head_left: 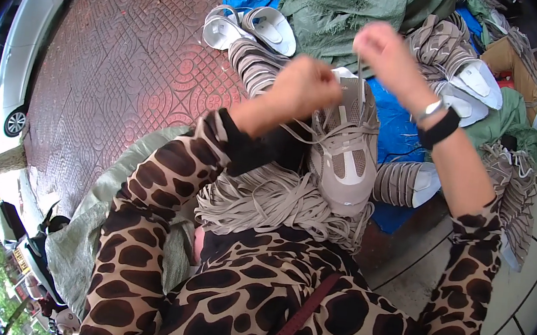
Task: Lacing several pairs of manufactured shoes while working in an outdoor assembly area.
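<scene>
A taupe sneaker (346,186) with a pale toe stripe lies in front of me, toe toward me, its laces partly threaded. Above its right side, my right hand (392,62) is raised and closed in a pinch on a shoelace (361,79) that runs down to the shoe. My left hand (305,91) is closed beside the shoe's upper left, fingertips together; whatever they pinch is too small to make out. A loose lace loops out below it. Under the toe, a thick heap of taupe laces (265,200) rests on my lap.
Rows of nested shoe uppers (251,59) and white-soled shoes (470,84) stand around on blue sheeting (396,126) and green tarps (352,18). A cardboard box (508,66) is at the far right. A parked car (50,23) and patterned paving (123,52) lie left.
</scene>
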